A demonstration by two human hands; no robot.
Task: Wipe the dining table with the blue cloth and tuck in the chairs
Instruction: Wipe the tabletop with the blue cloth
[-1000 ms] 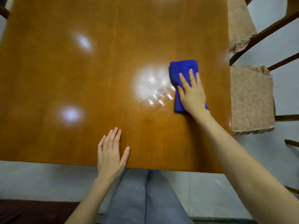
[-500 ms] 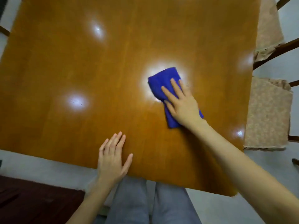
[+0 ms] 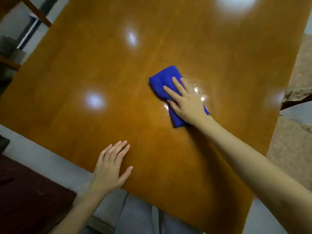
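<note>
At 8 o'clock, a dark maroon surface (image 3: 30,196), flat and low. Just above it, a strip of pale grey floor (image 3: 42,156). At 10 o'clock, a slanting grey metal pipe (image 3: 30,31); below that, blurred grey objects (image 3: 10,49), too unclear to identify.

Home dining area, most likely. Large glossy wooden dining table (image 3: 118,65) fills view, ceiling lights reflect on varnish. Chairs (image 3: 297,146) with beige patterned seat cushions stand at right side of table, dark wooden frame part visible between cushions. Floor (image 3: 33,149) is plain light grey. Dark maroon furniture or covering (image 3: 25,196) at lower left, kind cannot tell. Wooden shelf (image 3: 33,10) and metal pipe at upper left, blurred. Blue cloth (image 3: 162,81) on table suits household cleaning.
</note>
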